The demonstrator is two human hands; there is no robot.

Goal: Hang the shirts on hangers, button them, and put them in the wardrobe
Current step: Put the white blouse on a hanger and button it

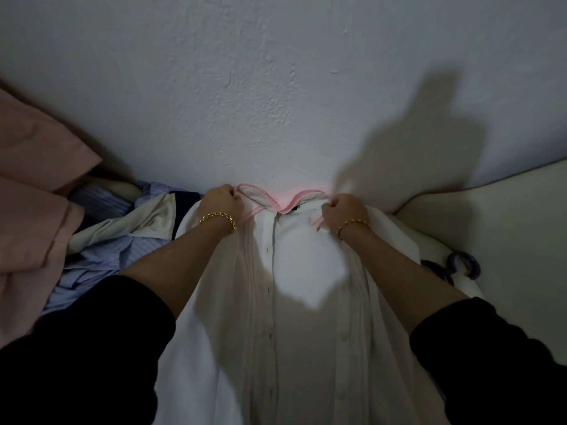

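Head view: we hold the shirt by its shoulders. The left hand is curled tight on the cloth at one end of the pink-edged collar, and the right hand is gripping the cloth at the other end. We judge this two-point hold is there to keep the neck spread and square, ready for a hanger or for buttoning. We see no hanger and cannot tell if one sits inside.

The collar lies at the foot of the wall. The shirt's long axis runs straight away from the wall toward us, neck pointing at the wall, front placket uppermost. Buttonholes show along it, so it looks unbuttoned. Further left along the wall, a pile of blue shirts waits.
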